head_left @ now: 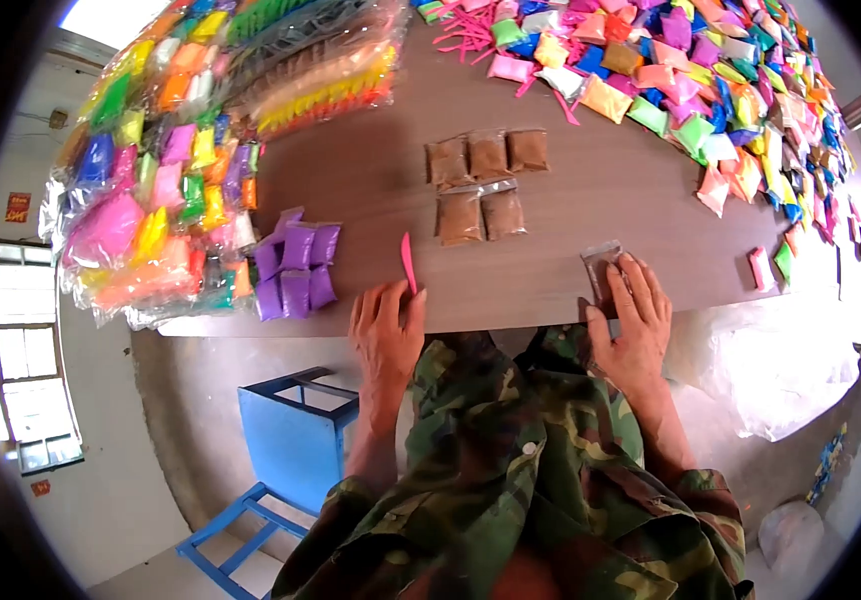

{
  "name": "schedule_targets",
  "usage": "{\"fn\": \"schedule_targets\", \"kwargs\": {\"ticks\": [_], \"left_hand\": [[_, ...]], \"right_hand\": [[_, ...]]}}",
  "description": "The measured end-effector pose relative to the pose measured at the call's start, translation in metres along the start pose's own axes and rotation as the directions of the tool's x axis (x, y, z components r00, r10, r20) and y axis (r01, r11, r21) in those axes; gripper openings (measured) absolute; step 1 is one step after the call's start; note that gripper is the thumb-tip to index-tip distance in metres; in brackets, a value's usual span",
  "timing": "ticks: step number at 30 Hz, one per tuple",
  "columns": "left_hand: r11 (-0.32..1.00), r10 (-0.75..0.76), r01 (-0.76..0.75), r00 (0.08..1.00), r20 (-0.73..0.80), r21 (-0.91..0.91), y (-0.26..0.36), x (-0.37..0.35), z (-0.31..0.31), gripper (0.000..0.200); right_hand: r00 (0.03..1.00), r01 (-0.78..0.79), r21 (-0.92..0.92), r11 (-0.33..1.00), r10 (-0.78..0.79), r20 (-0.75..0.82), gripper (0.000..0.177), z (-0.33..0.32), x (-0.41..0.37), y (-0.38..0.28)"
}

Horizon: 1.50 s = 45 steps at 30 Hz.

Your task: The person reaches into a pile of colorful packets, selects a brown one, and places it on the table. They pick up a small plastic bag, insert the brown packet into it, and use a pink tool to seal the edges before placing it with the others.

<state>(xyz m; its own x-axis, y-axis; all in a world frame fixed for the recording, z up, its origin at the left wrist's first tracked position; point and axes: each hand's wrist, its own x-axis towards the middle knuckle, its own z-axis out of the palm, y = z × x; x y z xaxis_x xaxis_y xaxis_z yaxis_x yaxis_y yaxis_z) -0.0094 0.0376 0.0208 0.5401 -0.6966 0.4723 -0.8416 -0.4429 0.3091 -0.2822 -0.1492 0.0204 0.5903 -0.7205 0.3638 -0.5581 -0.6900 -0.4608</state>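
Observation:
My left hand [386, 325] rests at the table's near edge, thumb apart from the curled fingers. Beside its thumb lies a thin pink plastic modelling knife [408, 262]; its lower end comes right up to the thumb tip, and the hand does not appear to grip it. My right hand [634, 325] has its fingers over a clear packet of brown clay [600, 268], with the thumb at the packet's lower side. Several more brown clay packets [487, 155] lie in two rows in mid-table. Left of my left hand sits a cluster of purple clay packets [296, 262].
Large clear bags of coloured packets [165, 190] pile up on the left. A heap of loose coloured packets [690, 85] covers the far right, with pink plastic tools [465, 38] beside it. A blue stool [295, 435] stands below the table, and a clear plastic bag [775, 370] hangs at right.

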Motion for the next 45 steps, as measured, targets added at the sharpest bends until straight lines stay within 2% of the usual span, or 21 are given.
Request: {"fn": "schedule_targets", "kwargs": {"ticks": [3,6,10,12,14,16,17,18,20,22,24,27,31,34,36,37,39,43,45], "left_hand": [[0.988,-0.151,0.152,0.986,0.075,-0.004,-0.001,0.022,0.004,0.02],[0.982,-0.185,0.189,0.972,0.143,-0.021,-0.014,0.03,0.012,0.018],[0.993,-0.099,0.089,0.986,0.137,0.073,-0.02,0.036,0.01,0.012],[0.986,-0.071,0.052,0.991,0.117,0.159,-0.022,0.036,0.006,0.01],[0.989,-0.027,0.011,0.994,0.107,0.146,-0.027,0.036,0.005,0.008],[0.988,-0.129,0.14,0.982,0.136,-0.07,-0.016,0.041,-0.001,0.01],[0.955,-0.186,0.23,0.956,0.227,-0.185,-0.007,0.039,-0.004,0.009],[0.955,-0.184,0.23,0.955,0.232,-0.187,0.013,0.042,-0.006,0.009],[0.893,-0.137,0.281,0.914,0.382,-0.351,0.054,0.045,0.002,0.009],[0.924,0.133,-0.011,0.947,0.293,-0.383,0.092,0.045,0.019,0.01],[0.864,0.23,-0.012,0.899,0.374,-0.503,0.123,0.047,0.037,0.015],[0.868,0.332,-0.099,0.844,0.422,-0.486,0.154,0.058,0.053,0.016],[0.845,0.364,-0.1,0.827,0.429,-0.525,0.158,0.067,0.072,0.013],[0.836,0.331,-0.052,0.842,0.426,-0.546,0.158,0.076,0.082,0.011],[0.756,0.246,0.218,0.779,0.576,-0.618,0.156,0.082,0.089,0.012],[0.756,0.25,0.217,0.777,0.578,-0.618,0.156,0.086,0.091,0.012],[0.74,0.199,0.352,0.699,0.686,-0.573,0.157,0.092,0.093,0.013],[0.724,0.229,0.337,0.705,0.671,-0.601,0.156,0.1,0.102,0.014],[0.751,0.182,0.336,0.723,0.667,-0.569,0.158,0.103,0.106,0.014]], "right_hand": [[0.999,0.051,-0.033,0.998,-0.051,-0.002,0.053,0.003,0.0,0.008],[0.997,0.075,-0.022,0.997,-0.075,-0.031,0.054,0.009,-0.002,0.016],[0.997,0.054,-0.003,0.999,-0.054,-0.06,0.054,0.012,-0.004,0.021],[0.991,0.093,0.023,0.995,-0.091,-0.096,0.055,0.014,-0.003,0.022],[0.989,0.092,0.013,0.996,-0.09,-0.116,0.056,0.014,-0.003,0.024],[0.984,0.099,0.047,0.994,-0.09,-0.155,0.056,0.015,-0.003,0.021],[0.984,0.085,0.07,0.994,-0.073,-0.163,0.057,0.015,-0.002,0.02],[0.985,0.08,0.067,0.994,-0.069,-0.161,0.057,0.015,-0.003,0.02],[0.985,0.063,0.114,0.991,-0.043,-0.168,0.056,0.013,-0.003,0.019],[0.978,0.081,0.116,0.99,-0.056,-0.201,0.054,0.016,-0.003,0.021],[0.969,0.094,0.113,0.989,-0.065,-0.237,0.051,0.018,-0.004,0.024],[0.956,0.136,0.108,0.985,-0.102,-0.274,0.045,0.02,-0.004,0.026],[0.949,0.131,0.121,0.984,-0.09,-0.301,0.045,0.023,-0.004,0.027],[0.947,0.128,0.108,0.986,-0.089,-0.307,0.046,0.022,-0.004,0.027],[0.946,0.131,0.111,0.985,-0.091,-0.31,0.046,0.022,-0.003,0.027],[0.945,0.134,0.109,0.985,-0.094,-0.314,0.047,0.022,-0.003,0.028],[0.942,0.134,0.113,0.984,-0.092,-0.322,0.047,0.024,-0.004,0.029],[0.938,0.142,0.118,0.983,-0.095,-0.334,0.047,0.025,-0.004,0.029],[0.94,0.133,0.12,0.984,-0.087,-0.33,0.047,0.025,-0.006,0.029]]}}
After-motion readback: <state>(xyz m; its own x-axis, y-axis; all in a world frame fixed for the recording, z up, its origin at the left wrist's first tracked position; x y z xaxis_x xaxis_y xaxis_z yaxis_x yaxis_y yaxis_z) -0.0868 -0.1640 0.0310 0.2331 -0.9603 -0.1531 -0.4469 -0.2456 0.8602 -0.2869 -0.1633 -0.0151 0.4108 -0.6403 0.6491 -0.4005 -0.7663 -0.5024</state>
